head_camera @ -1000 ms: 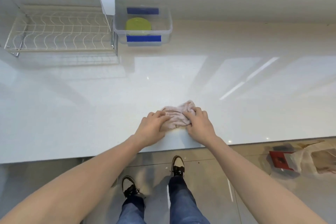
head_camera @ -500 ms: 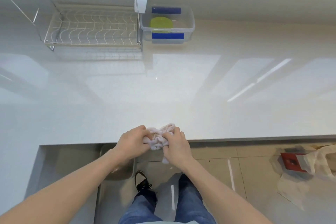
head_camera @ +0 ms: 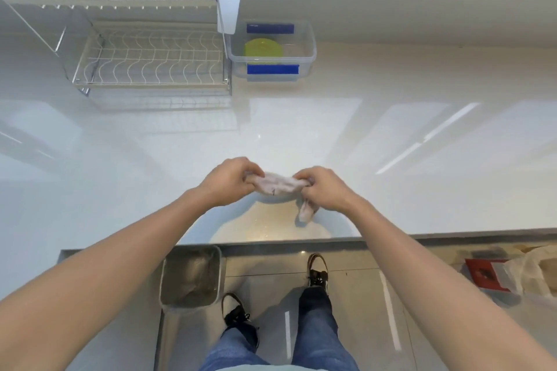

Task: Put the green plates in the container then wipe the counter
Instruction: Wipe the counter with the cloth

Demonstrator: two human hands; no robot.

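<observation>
A pale pink cloth (head_camera: 278, 185) is stretched between my two hands just above the white counter (head_camera: 301, 123), near its front edge. My left hand (head_camera: 230, 181) grips the cloth's left end and my right hand (head_camera: 324, 188) grips its right end, where a loose tail hangs down. Green plates (head_camera: 263, 48) lie inside the clear plastic container (head_camera: 307, 51) with blue tape strips, at the back of the counter against the wall.
A white wire dish rack (head_camera: 147, 60) with two tiers stands at the back left, touching the container. A metal bin (head_camera: 191, 277) sits on the floor below the counter edge. A red packet and plastic bag (head_camera: 512, 274) lie on the floor at right.
The cloth was bunched between my hands at the counter edge. Now both hands have moved forward and apart, pulling the cloth out lengthwise. The view has shifted so the rack sits further right.
</observation>
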